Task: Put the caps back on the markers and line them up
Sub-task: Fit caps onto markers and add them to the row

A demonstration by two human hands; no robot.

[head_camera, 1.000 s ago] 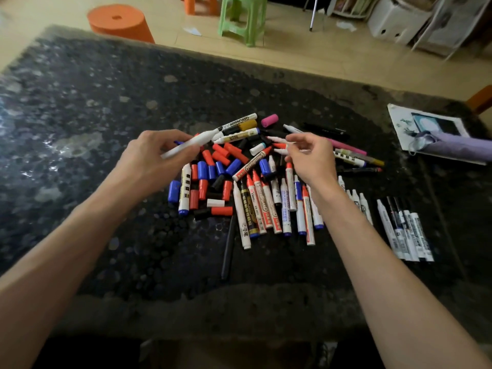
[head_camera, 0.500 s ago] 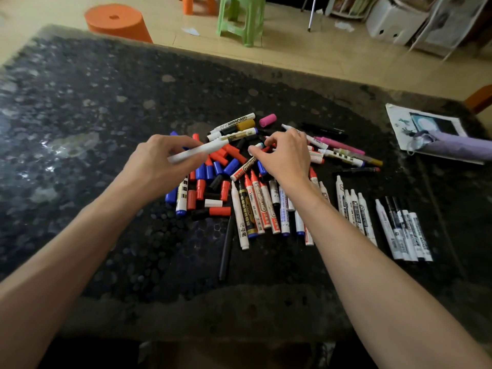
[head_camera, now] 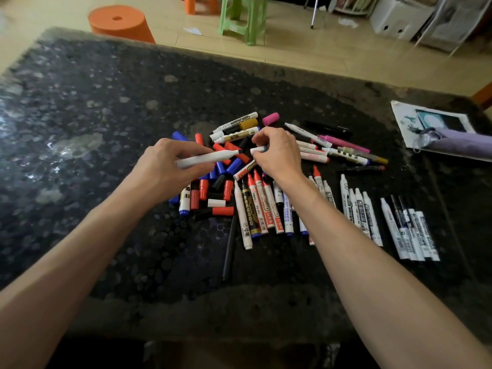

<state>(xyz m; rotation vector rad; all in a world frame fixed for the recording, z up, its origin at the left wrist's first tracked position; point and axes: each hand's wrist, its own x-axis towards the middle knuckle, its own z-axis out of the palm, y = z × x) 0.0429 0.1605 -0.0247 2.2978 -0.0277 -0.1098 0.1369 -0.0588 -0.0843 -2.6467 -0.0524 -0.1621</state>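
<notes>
My left hand [head_camera: 165, 166] grips a white uncapped marker [head_camera: 207, 157] with a dark tip, pointing right above the pile. My right hand [head_camera: 279, 153] pinches a small white cap [head_camera: 257, 150] just right of that tip, a short gap between them. Beneath lies a heap of loose red, blue and black caps [head_camera: 226, 179]. Several uncapped markers [head_camera: 263, 209] lie side by side in front of the heap. A row of white markers [head_camera: 362, 211] and another [head_camera: 410, 230] are lined up at the right.
More markers [head_camera: 338, 147] and a pink cap [head_camera: 270, 118] lie scattered behind my right hand. A black pen [head_camera: 229, 249] lies toward the near edge. A paper and purple umbrella [head_camera: 452, 139] sit at the far right. Stools [head_camera: 119, 22] stand on the floor beyond the dark stone table [head_camera: 93, 107].
My right hand moved left from the scattered markers to the cap pile and picked up a white cap. My left hand lowered its marker slightly and turned its tip toward the right hand.
</notes>
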